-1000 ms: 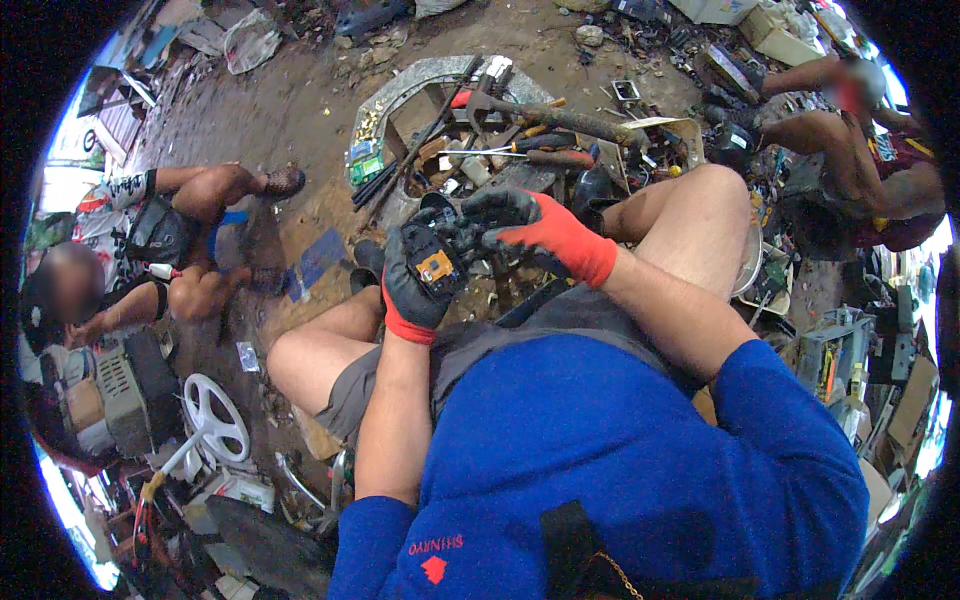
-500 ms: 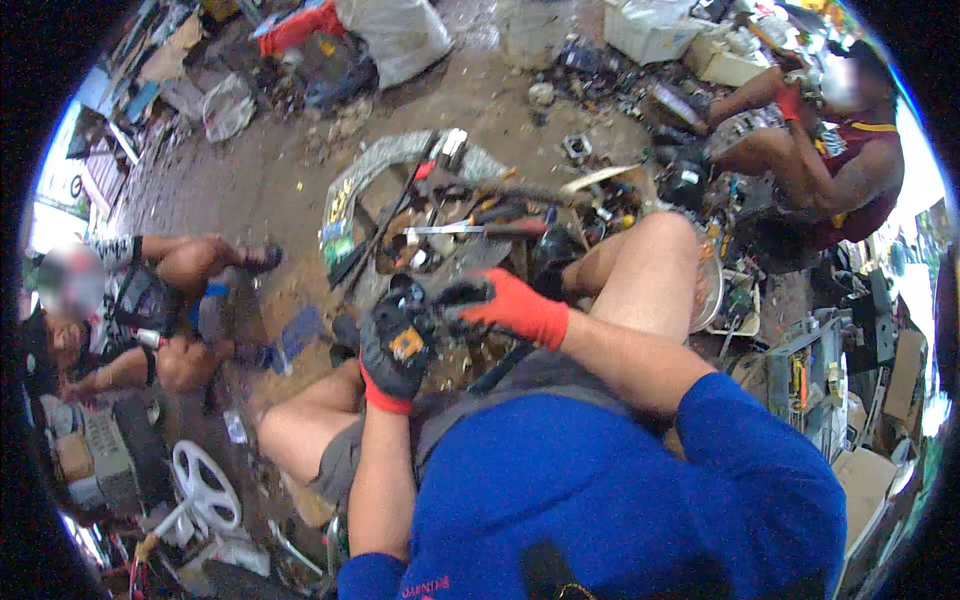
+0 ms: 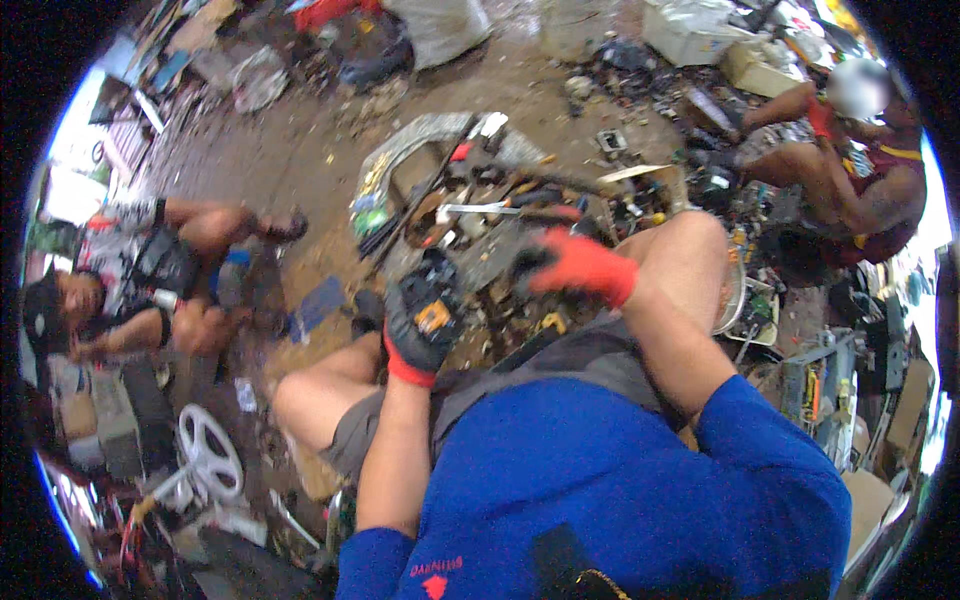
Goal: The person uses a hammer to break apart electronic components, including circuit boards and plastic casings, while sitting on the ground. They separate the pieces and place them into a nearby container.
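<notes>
Small black part (image 3: 432, 300) with an orange patch, gripped in the gloved left hand (image 3: 420, 325), just left of picture centre, above the lap. Fingers curled tight around it, only its top and orange face showing. Right hand (image 3: 570, 268) at 2 o'clock from the part, apart from it, in a black-and-red glove, fingers partly curled and blurred; whether anything sits in them, cannot tell. Between the two hands, a narrow gap over the scrap pile (image 3: 480, 215). Pile hard against the hands at 12 o'clock: metal strips, cables, a curved grey sheet (image 3: 400, 150) along its far-left edge. Bare knees closing in both sides, left knee (image 3: 300, 395) at 8 o'clock, right knee (image 3: 675, 255) at 3 o'clock. Patch of bare dirt floor (image 3: 300, 170) at 10 o'clock, the only open ground near. Seated person (image 3: 150, 290) at 9 o'clock, another (image 3: 840, 170) at 2 o'clock by the rim. White wheel (image 3: 207, 455) at 8 o'clock.
</notes>
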Available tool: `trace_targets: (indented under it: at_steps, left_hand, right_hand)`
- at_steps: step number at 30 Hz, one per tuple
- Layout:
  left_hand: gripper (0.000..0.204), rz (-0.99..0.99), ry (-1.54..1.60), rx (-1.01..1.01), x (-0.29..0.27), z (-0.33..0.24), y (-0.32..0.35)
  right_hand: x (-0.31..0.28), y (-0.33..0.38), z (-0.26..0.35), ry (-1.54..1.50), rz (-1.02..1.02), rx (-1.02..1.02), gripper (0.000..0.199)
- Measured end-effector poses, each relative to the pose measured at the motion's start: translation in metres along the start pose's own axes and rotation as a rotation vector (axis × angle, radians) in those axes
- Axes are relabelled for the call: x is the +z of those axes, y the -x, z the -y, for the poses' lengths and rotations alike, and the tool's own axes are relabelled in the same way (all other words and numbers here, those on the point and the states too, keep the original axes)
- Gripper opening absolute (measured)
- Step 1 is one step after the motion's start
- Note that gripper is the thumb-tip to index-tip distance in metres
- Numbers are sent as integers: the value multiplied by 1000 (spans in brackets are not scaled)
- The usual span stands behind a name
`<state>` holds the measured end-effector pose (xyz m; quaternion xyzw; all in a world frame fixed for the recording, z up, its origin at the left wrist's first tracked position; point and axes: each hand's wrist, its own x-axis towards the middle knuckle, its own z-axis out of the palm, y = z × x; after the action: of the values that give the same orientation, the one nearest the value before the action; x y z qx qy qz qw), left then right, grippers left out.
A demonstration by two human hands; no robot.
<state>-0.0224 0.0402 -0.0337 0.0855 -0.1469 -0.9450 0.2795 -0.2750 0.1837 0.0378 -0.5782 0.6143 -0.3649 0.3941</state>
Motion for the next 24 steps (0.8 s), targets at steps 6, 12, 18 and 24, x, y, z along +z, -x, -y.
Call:
trace_targets:
  at_steps: [6,12,18,24]
  left_hand:
    - [50,-58,22,-83,0,-1,2]
    - [49,-51,9,-48,3,6,-3]
    - [59,-120,-172,-76,13,7,1]
    - [67,-229,-182,-73,0,6,3]
  right_hand:
    - [-52,-8,-27,-1333,-554,120,44]
    - [45,-13,-32,41,-510,38,42]
    - [90,-7,32,245,-100,-140,61]
    - [100,-10,28,280,-104,-238,59]
